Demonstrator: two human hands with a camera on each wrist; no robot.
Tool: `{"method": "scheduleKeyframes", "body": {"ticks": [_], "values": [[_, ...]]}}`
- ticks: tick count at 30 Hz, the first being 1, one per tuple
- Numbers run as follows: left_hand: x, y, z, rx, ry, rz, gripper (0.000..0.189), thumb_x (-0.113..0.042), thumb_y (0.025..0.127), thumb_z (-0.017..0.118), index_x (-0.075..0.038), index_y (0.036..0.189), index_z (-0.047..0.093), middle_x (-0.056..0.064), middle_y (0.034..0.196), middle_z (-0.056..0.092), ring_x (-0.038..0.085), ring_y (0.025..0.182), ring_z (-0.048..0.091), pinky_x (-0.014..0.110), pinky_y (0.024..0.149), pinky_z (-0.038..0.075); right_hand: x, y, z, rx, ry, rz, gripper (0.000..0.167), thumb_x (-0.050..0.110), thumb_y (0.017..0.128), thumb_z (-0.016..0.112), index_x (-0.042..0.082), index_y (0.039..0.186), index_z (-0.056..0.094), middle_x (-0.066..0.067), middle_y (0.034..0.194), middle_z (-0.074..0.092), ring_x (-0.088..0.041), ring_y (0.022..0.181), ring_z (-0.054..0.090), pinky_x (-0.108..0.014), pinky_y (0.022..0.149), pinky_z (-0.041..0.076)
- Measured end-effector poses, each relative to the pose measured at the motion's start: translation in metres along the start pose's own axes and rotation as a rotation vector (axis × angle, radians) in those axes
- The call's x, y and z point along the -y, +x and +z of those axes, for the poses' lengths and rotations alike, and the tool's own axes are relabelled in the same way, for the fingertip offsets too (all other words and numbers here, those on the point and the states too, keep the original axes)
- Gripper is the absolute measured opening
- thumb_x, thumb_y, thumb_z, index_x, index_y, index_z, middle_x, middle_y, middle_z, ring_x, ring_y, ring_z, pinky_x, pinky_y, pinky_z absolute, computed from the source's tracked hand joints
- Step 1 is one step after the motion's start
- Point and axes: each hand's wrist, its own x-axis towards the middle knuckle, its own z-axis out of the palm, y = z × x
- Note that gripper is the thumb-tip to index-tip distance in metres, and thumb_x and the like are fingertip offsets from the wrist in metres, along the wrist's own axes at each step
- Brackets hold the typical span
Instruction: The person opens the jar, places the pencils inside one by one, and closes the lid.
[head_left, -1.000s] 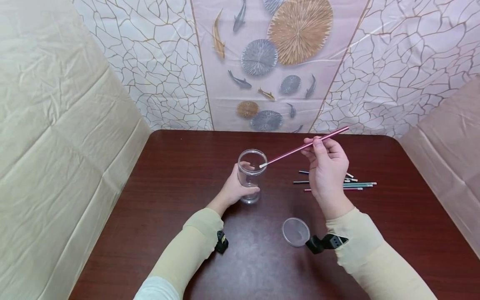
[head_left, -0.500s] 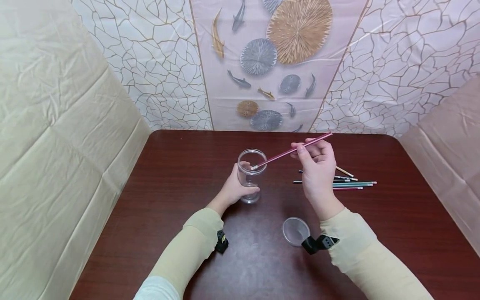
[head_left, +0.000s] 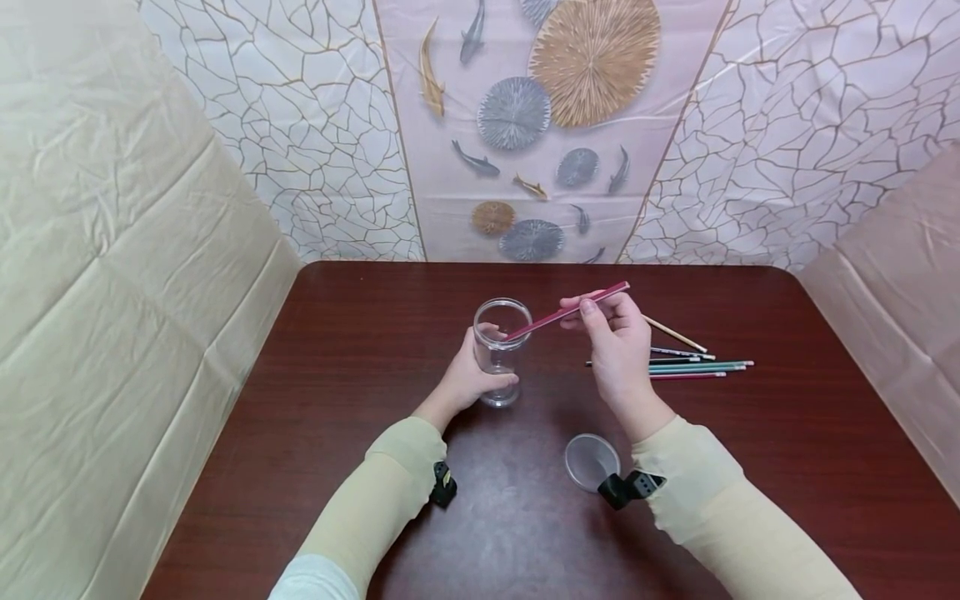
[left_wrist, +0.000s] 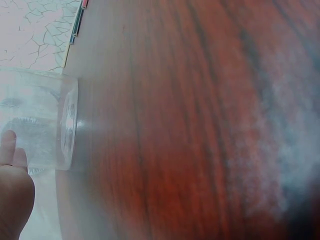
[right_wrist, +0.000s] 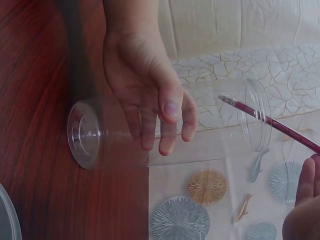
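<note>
A tall clear jar (head_left: 501,367) stands upright on the dark table, its round mouth uncovered. My left hand (head_left: 467,375) grips it from the left side, thumb in front and fingers behind, as the right wrist view shows through the clear wall. Between thumb and fingers my right hand (head_left: 619,350) pinches a dark red pencil (head_left: 558,315), tilted, with its eraser end (right_wrist: 227,99) inside the jar's mouth. In the left wrist view the jar's base (left_wrist: 69,122) sits on the table, and part of the left hand (left_wrist: 15,190) shows at the edge.
Several pencils (head_left: 701,367) lie on the table to the right, partly hidden behind my right hand. A round clear lid (head_left: 592,462) lies nearer me, close to the right wrist camera (head_left: 626,488). Patterned cloth (head_left: 525,167) hangs behind the table (head_left: 360,333).
My right hand has moved left and slightly down, bringing the pencil's eraser end from the jar's rim to inside its mouth. My left hand and the jar have stayed in place.
</note>
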Motion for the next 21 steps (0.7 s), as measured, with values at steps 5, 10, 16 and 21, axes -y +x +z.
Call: {"method": "scheduleKeyframes", "body": {"ticks": [5,10,16,21], "values": [[0.0001,-0.0002,-0.0005,-0.010,0.016,-0.020,0.078,0.001,0.069,0.079,-0.001,0.131,0.032,0.015,0.127,0.049,0.022,0.117,0.048,0.033,0.100,0.035,0.0001,-0.0009,0.0016,0.008,-0.044,-0.004,0.022,0.016,0.092,0.061,-0.005,0.094,0.056,-0.002,0.086,0.071,-0.015,0.067,0.065,-0.028,0.069,0.053],[0.0015,0.0005,-0.0010,0.001,0.000,-0.009,0.078,0.002,0.070,0.079,0.001,0.131,0.031,0.017,0.127,0.049,0.024,0.117,0.048,0.033,0.099,0.036,-0.0006,-0.0005,0.0027,0.014,-0.017,-0.012,0.009,0.007,0.091,0.060,0.000,0.096,0.058,-0.004,0.086,0.070,-0.018,0.067,0.064,-0.028,0.068,0.053],[0.0022,0.0005,-0.0002,0.006,-0.018,-0.006,0.077,0.004,0.069,0.078,0.001,0.130,0.031,0.018,0.127,0.049,0.025,0.117,0.049,0.033,0.097,0.039,-0.0031,-0.0014,0.0020,0.029,0.031,-0.003,0.007,0.001,0.091,0.058,0.005,0.096,0.058,-0.005,0.087,0.070,-0.018,0.071,0.066,-0.028,0.067,0.053],[0.0003,-0.0002,0.0006,0.001,-0.018,-0.012,0.077,0.003,0.070,0.078,0.001,0.130,0.030,0.017,0.127,0.049,0.026,0.119,0.049,0.036,0.098,0.040,-0.0047,-0.0014,0.0027,0.048,0.063,0.013,0.019,-0.001,0.089,0.060,0.009,0.103,0.052,-0.006,0.087,0.071,-0.018,0.076,0.067,-0.029,0.065,0.054]]}}
